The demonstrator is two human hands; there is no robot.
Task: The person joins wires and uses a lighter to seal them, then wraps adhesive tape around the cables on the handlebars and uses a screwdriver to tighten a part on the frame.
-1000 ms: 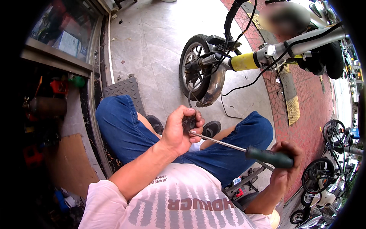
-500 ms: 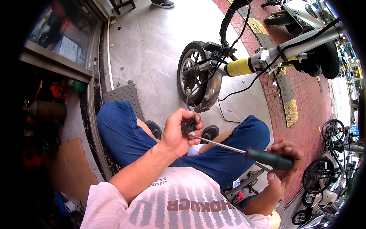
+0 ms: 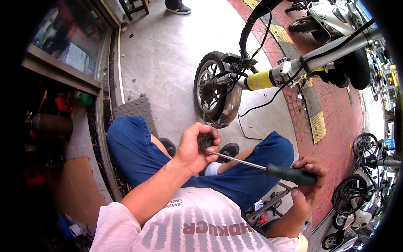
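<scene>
We see the left hand (image 3: 194,147) clenched around a small dark round part (image 3: 205,140), held above the lap near the small black front wheel (image 3: 214,94) of the tilted cycle. The right hand (image 3: 308,185) grips the dark green handle of a long steel-shafted screwdriver (image 3: 268,167), its tip meeting the part. We judge that the tip could slip off and jab the left fingers (image 3: 212,134), since only the palm backs the part; it could also drop to the grey paved floor (image 3: 168,50).

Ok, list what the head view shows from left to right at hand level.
Cardboard sheet → left knee in jeans → left hand holding a small dark part → screwdriver shaft → green handle → right hand → bicycle wheel.
</scene>
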